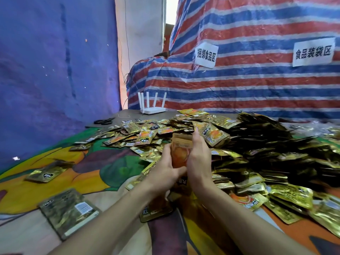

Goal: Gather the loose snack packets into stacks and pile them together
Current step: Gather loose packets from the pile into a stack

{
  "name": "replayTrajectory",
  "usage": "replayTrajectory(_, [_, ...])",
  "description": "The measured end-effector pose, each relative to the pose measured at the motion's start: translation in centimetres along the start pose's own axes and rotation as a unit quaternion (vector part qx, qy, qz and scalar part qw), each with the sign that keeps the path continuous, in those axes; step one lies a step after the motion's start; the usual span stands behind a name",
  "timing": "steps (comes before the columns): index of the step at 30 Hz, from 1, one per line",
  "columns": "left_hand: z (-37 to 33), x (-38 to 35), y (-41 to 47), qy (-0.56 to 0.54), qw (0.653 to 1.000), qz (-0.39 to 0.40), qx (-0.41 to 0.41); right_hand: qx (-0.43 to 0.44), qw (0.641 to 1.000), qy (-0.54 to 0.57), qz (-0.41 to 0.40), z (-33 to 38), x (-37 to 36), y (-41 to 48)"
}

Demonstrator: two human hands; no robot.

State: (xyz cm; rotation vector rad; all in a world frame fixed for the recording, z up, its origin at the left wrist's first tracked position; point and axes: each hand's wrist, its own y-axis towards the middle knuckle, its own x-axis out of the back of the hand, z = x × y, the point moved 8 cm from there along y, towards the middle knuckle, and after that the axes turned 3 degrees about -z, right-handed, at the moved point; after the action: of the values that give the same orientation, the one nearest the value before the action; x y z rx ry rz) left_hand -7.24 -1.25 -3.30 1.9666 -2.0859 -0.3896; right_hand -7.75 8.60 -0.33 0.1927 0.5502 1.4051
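A small upright stack of gold and orange snack packets is clamped between both my hands in the middle of the view. My left hand grips its left side with the thumb curled under the front. Against its right side lies my right hand, fingers pointing up and away. Behind and to the right spreads a large heap of loose gold packets. A neat stack lies at the near left, and a single packet lies further left.
A colourful printed cloth covers the surface. A white router with several antennas and black scissors sit at the far edge. A striped tarp with two paper signs rises behind, and a blue tarp hangs on the left.
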Motion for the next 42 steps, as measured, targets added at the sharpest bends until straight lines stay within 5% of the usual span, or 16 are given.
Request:
replayTrajectory(4, [-1.4,0.6,-0.1,0.029,0.997,-0.020,-0.073,0.076,0.997,-0.004,-0.021,1.1,0.9,0.2])
replayTrajectory(11, [-0.7,-0.4,-0.4,-0.010,0.999,0.000,-0.045,0.082,0.995,-0.035,0.032,1.8,0.1,0.1])
replayTrajectory(17, [-1.0,0.3,-0.4,0.027,0.998,-0.023,-0.061,0.154,0.978,-0.142,0.010,5.2,2.0,0.6])
replayTrajectory(21, [-0.8,0.4,-0.4,0.089,0.993,-0.004,-0.080,0.159,0.951,-0.256,0.073,5.9,4.0,-0.2])
replayTrajectory(26, [-0.9,-1.2,-1.2,0.133,0.982,0.071,-0.112,0.081,0.861,-0.496,0.078,6.9,13.0,0.4])
replayTrajectory(31, [-0.8,-1.7,-1.2,0.108,0.985,0.090,-0.100,-0.076,0.675,-0.733,0.016,10.5,27.1,3.2])
replayTrajectory(33, [-1.0,-1.9,-1.3,0.097,0.987,0.089,-0.096,-0.116,0.627,-0.771,0.008,11.1,31.4,3.6])
replayTrajectory(36, [-1.2,-1.8,-1.4,0.086,0.989,0.077,-0.090,-0.137,0.595,-0.792,0.021,10.5,34.9,3.2])
replayTrajectory(42, [-1.7,-1.7,-1.6,0.085,0.990,0.076,-0.087,-0.123,0.597,-0.791,0.060,7.6,35.5,3.7])
